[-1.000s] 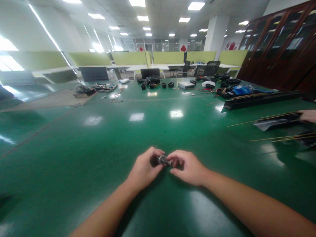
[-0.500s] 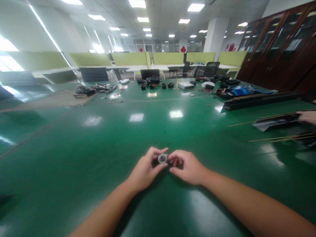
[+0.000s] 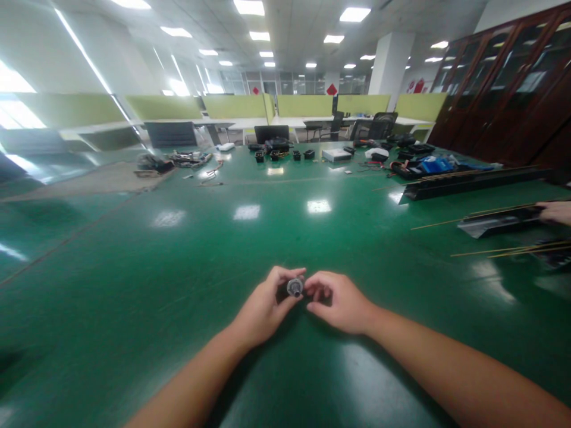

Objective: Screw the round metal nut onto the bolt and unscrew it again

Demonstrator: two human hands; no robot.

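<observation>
1. One small metal part (image 3: 295, 288) sits pinched between the left hand's (image 3: 263, 303) thumb and fingers, stem toward the camera.
2. Right hand (image 3: 334, 302), thumb and fingers apart, seems empty just beside it; contact unclear.

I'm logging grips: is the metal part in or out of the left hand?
In: the metal part sits between thumb and fingers of the left hand. Cannot tell whether the right hand touches it.

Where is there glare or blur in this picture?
Head view: ceiling lights reflect as bright patches on the green tabletop; head view: windows at left are washed out; head view: small metal part in the left hand lacks fine detail.
</observation>
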